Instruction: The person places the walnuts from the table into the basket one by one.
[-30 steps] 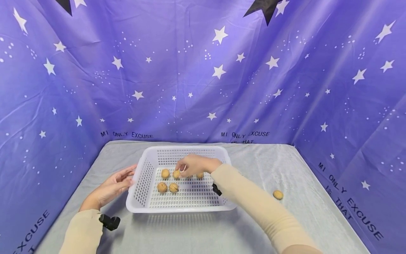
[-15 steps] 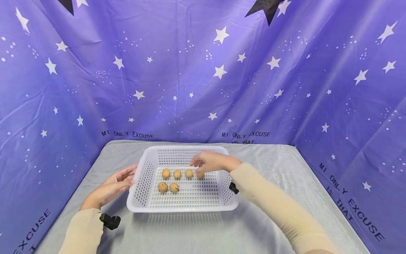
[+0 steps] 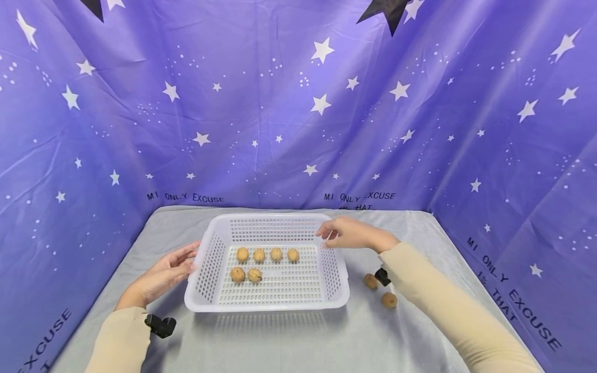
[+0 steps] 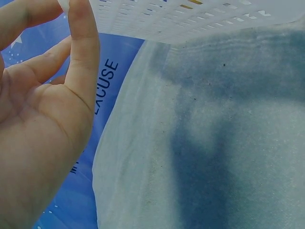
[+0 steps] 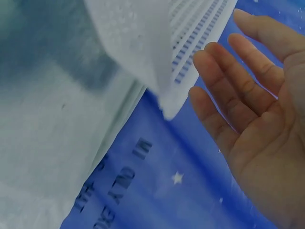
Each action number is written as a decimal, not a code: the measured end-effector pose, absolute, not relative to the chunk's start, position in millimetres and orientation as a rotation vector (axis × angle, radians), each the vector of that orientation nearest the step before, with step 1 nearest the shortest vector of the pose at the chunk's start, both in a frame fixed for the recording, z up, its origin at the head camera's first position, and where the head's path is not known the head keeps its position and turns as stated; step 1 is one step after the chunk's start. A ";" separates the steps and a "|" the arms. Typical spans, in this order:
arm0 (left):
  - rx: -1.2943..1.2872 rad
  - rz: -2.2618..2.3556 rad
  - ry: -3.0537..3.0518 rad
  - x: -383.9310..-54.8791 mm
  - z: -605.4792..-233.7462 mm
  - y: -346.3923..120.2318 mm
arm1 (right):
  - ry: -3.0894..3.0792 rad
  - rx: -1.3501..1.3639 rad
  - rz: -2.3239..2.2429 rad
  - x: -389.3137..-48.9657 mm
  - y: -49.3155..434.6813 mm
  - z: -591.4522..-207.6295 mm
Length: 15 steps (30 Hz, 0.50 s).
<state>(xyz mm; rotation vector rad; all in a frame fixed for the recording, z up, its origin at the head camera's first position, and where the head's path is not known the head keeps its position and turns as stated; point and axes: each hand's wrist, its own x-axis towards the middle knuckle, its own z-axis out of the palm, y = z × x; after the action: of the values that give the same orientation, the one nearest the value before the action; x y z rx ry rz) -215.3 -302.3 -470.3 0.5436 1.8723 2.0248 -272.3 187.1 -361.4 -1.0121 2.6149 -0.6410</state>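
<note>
Several walnuts [image 3: 254, 275] lie in two rows on the floor of a white perforated plastic basket [image 3: 267, 309], four-cornered with a wide rim. My left hand [image 3: 163, 273] grips the basket's left rim between thumb and fingers; in the left wrist view the left hand [image 4: 47, 105] has a bit of white rim at its fingertips. Over the basket's right rim is my right hand [image 3: 350, 233], fingers loosely bent and holding nothing. The right wrist view has the right hand [image 5: 252, 100] with fingers spread beside the basket's wall [image 5: 190, 52].
Two more walnuts [image 3: 389, 300] lie on the grey cloth-covered table [image 3: 261, 347] right of the basket, close to my right wrist and its black camera [image 3: 382, 276]. A purple star-printed curtain [image 3: 261, 119] encloses the back and sides.
My right hand has lifted off the back row of walnuts and moved right to the basket's right rim. Two walnuts on the table now show from behind the arm. The left hand stays put.
</note>
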 end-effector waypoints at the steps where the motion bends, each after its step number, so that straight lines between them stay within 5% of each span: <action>1: 0.547 2.025 1.869 -215.4 -470.1 -302.5 | 2.622 -0.999 -0.650 -271.3 193.0 -361.5; 15: 0.574 2.033 1.861 -214.1 -468.8 -300.7 | 2.676 -0.944 -0.708 -253.1 270.8 -387.0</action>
<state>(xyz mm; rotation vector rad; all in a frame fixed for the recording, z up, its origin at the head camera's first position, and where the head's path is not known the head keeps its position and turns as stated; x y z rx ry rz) -214.1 -300.7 -468.8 0.5736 1.8613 2.0326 -253.1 270.8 -387.0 -0.9437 2.6761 -0.7076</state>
